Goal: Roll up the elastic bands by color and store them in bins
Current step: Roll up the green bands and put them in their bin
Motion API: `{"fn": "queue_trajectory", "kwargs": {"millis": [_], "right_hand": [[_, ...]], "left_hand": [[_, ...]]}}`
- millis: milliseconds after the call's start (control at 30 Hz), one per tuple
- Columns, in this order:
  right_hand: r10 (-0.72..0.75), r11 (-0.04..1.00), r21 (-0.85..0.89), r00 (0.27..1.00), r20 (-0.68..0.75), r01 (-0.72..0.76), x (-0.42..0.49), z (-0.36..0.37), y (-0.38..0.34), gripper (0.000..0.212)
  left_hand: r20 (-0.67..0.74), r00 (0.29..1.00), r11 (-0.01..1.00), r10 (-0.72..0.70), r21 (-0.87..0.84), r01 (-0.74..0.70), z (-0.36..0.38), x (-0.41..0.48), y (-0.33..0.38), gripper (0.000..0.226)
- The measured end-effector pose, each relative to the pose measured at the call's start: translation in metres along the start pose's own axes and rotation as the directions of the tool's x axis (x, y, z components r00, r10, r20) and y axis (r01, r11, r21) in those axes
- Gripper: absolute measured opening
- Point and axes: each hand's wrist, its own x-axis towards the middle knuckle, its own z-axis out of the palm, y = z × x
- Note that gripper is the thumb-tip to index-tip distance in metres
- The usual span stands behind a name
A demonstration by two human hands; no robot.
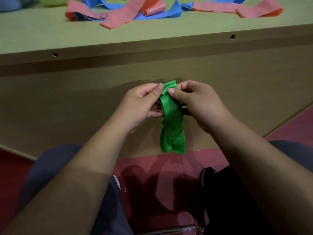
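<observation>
Frame centre: I see left hand (144, 102) and right hand (198, 102) pinching the green band (171, 119) at its rolled top, tail hanging. Rolling under way, I judge; next, wind on. Bin probably upper left, blurred.

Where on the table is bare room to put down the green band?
Bare: the strip of table top between the pink bands and the near edge, widest at the left. Crowded: the far part, where pink and blue bands lie tangled. Left hand and right hand pinch the green band.
</observation>
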Motion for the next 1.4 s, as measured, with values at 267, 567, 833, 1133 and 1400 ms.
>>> {"fn": "queue_trajectory", "kwargs": {"millis": [267, 567, 833, 1133, 1400], "right_hand": [[-0.027, 0.998, -0.055, 0.999, -0.035, 0.025, 0.0, 0.0, 0.004, 0.022], [-0.088, 0.99, -0.118, 0.993, -0.074, 0.079, 0.002, -0.003, 0.005, 0.039], [-0.155, 0.969, -0.194, 0.988, 0.022, 0.156, 0.0, -0.006, -0.004, 0.025], [-0.226, 0.935, -0.265, 0.972, 0.062, 0.235, 0.002, 0.002, 0.003, 0.006], [-0.126, 0.983, -0.13, 0.99, 0.059, 0.132, 0.002, 0.001, -0.003, 0.01]], "left_hand": [[0.033, 0.999, 0.999, 0.029, 0.028, -0.03, 0.001, -0.002, 0.002, 0.027], [0.095, 0.985, 0.98, 0.144, 0.128, -0.155, -0.005, -0.001, 0.002, 0.014], [0.057, 0.983, 0.979, 0.173, 0.099, -0.178, -0.005, -0.003, 0.012, 0.018], [0.022, 0.956, 0.943, 0.294, 0.159, -0.294, -0.01, 0.003, 0.009, 0.015], [0.063, 0.905, 0.866, 0.421, 0.27, -0.421, -0.015, 0.003, 0.01, 0.017]]}}
